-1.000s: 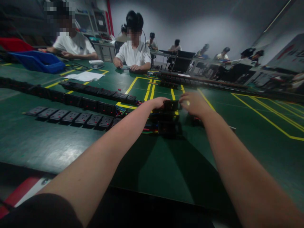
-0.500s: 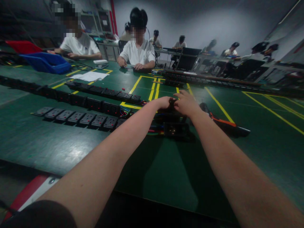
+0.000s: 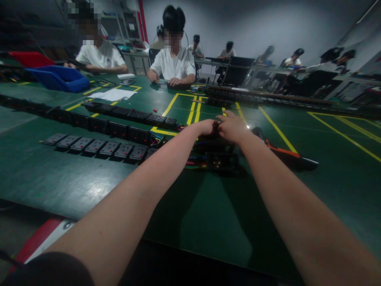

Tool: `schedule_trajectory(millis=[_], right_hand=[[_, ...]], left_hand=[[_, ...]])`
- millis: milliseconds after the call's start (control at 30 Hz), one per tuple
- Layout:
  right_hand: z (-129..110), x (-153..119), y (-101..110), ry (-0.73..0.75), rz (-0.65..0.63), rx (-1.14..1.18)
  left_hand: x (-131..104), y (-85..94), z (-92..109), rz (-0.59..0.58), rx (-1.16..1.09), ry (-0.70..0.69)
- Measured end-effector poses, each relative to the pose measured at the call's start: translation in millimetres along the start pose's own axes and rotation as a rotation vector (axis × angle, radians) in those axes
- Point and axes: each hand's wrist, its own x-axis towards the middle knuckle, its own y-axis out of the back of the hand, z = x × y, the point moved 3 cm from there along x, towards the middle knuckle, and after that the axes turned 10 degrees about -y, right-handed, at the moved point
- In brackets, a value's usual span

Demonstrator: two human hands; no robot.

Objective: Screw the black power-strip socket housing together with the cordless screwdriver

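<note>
My left hand (image 3: 207,127) and my right hand (image 3: 231,128) meet over the far side of the black parts. The left fingers are closed on a small dark piece (image 3: 216,128), whose kind I cannot make out. My right hand pinches at the same piece, its outer fingers stretched away. Just below lies a black end housing (image 3: 220,161) with wires running into it. To its left is a row of black power sockets (image 3: 108,148) with red marks. A black and orange tool (image 3: 285,154), perhaps a power screwdriver, rests right of my right wrist.
More long black socket strips (image 3: 86,122) lie across the green table (image 3: 98,182). A blue bin (image 3: 58,79), a red bin (image 3: 31,59) and white paper (image 3: 113,94) are at the far left. A co-worker (image 3: 173,59) sits opposite; several other people work farther back.
The view has shifted slightly. Both hands stay together on the dark piece, with small finger movements. A bright glint now shows beside my right wrist.
</note>
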Motion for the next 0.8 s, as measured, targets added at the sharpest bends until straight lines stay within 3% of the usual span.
schedule_trajectory(millis=[200, 433, 800], right_hand=[[10.7, -2.8, -2.3, 0.061, 0.036, 0.065], [24.1, -7.9, -6.1, 0.076, -0.007, 0.063], [13.7, -11.0, -2.4, 0.056, 0.038, 0.02]], left_hand=[[-3.8, 3.3, 3.3, -0.022, 0.006, 0.004], [-4.4, 2.6, 3.2, -0.031, -0.017, -0.003], [-3.1, -0.4, 0.6, 0.0, -0.007, 0.03]])
